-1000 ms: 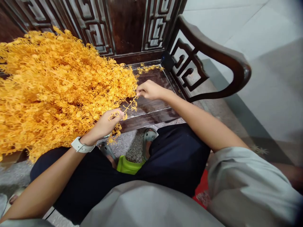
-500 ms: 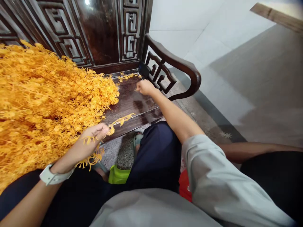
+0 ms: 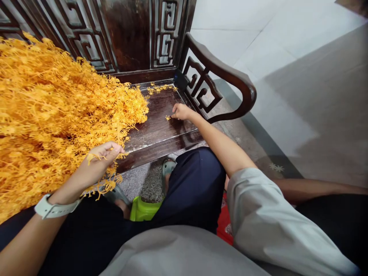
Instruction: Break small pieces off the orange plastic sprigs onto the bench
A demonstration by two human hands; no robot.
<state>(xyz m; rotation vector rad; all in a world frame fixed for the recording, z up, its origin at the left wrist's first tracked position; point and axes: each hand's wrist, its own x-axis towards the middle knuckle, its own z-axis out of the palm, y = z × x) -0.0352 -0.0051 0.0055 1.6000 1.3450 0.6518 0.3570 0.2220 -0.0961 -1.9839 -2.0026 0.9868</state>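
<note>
A large heap of yellow-orange plastic flower pieces (image 3: 63, 115) with thin, spidery petals covers the left of a dark wooden bench (image 3: 163, 132). At the heap's front edge my left hand (image 3: 100, 159) is closed, thumb against fingers, on yellow plastic flower pieces; some stick out past the fingertips and others hang below the palm. My right hand (image 3: 182, 111) is over the bench seat, fingertips pinched at one small yellow flower piece (image 3: 168, 118). Behind it, a short row of similar flower pieces (image 3: 161, 88) lies along the back of the seat.
The bench has a carved backrest (image 3: 126, 34) and a curved armrest (image 3: 230, 73) at right. A small black box (image 3: 181, 80) sits in the seat's back corner. Below are a bright green plastic object (image 3: 145, 210) and a red item (image 3: 225, 222). Another person's limb (image 3: 316, 190) is at right.
My right hand has drawn back from the row toward the seat's middle, with a flower piece at its fingertips. The strand extending from my left hand now looks shorter; that hand shifted left.
</note>
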